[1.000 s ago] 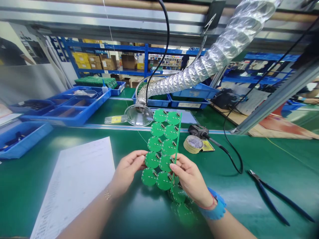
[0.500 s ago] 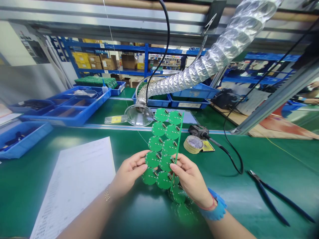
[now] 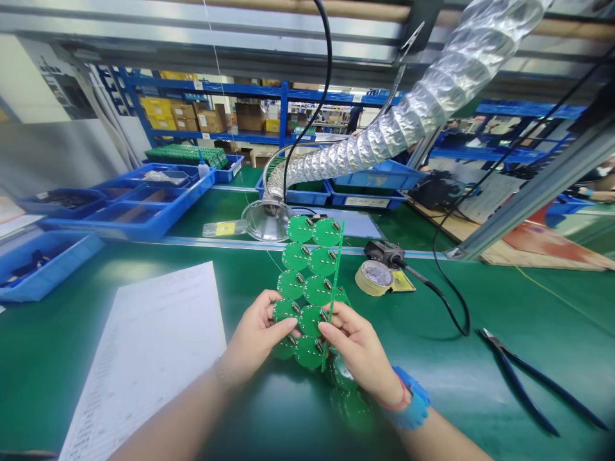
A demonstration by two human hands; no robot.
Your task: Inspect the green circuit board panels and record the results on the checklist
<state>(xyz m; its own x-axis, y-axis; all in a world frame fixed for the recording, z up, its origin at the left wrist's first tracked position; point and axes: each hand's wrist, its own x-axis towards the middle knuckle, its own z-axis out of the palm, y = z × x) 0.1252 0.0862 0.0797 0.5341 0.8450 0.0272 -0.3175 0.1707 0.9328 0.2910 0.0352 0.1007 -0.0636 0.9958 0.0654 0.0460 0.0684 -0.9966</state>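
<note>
Head view: we hold the panel (image 3: 317, 290) of round green boards up over the near middle of the bench (image 3: 432, 410), our left hand (image 3: 254, 336) pinching its lower left edge between thumb and fingers, our right hand (image 3: 358, 346) gripping the strip (image 3: 335, 275) down its right side. Beyond the panel's top left corner sits the hood (image 3: 259, 221), partly covered by it in our sight, with the silver duct (image 3: 375, 134) slanting up to the right. Past the panel's right edge stand the tin (image 3: 376, 276) and the grey tool (image 3: 382, 251), whose black cable (image 3: 464, 310) loops onto the bench. Farther right, the pliers (image 3: 498, 347) lie with handles spread towards us; green surface runs between them and our banded right wrist. On the left, our forearm passes over the paper's (image 3: 154, 346) edge, and the blue bin (image 3: 55, 278) lies farther out. A metal rail (image 3: 221, 242) crosses the bench behind the panel. Our left thumb covers part of a lower board, and some fingertips are hidden behind the panel. We cannot tell whether the faint discs below our right hand are reflections. The paper's print is too small to read; its bottom is cut off.
</note>
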